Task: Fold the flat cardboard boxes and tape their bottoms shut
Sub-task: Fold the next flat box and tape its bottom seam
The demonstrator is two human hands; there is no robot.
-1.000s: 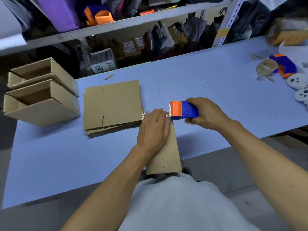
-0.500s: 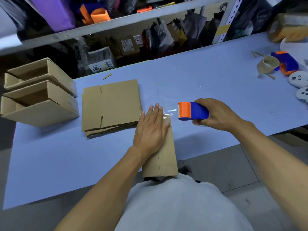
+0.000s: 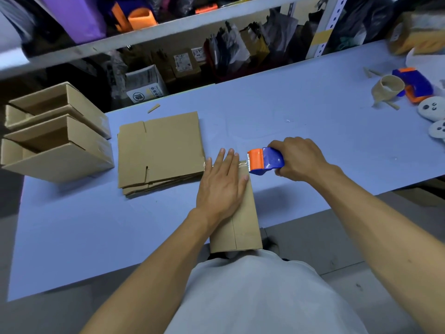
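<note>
Person seen from above, head-worn view. Torso in a plain light grey-white shirt [image 3: 260, 297], no print or logo visible. Both forearms bare up to the frame edge; no sleeve edge shows. Left hand [image 3: 222, 186] and right hand [image 3: 301, 159] bare: no gloves, rings, watch or wristband visible.

Two folded-up open brown cardboard boxes [image 3: 57, 150], stacked well left of the fingers. One pile of flat brown cardboard blanks [image 3: 161, 150] just left of them; sheet count unclear. One upright brown cardboard box [image 3: 240, 213] under the fingers. Two blue-and-orange plastic tape dispensers [image 3: 266, 161], one gripped, the other far right. Two white round ghost-faced objects [image 3: 431, 109] far right.
</note>
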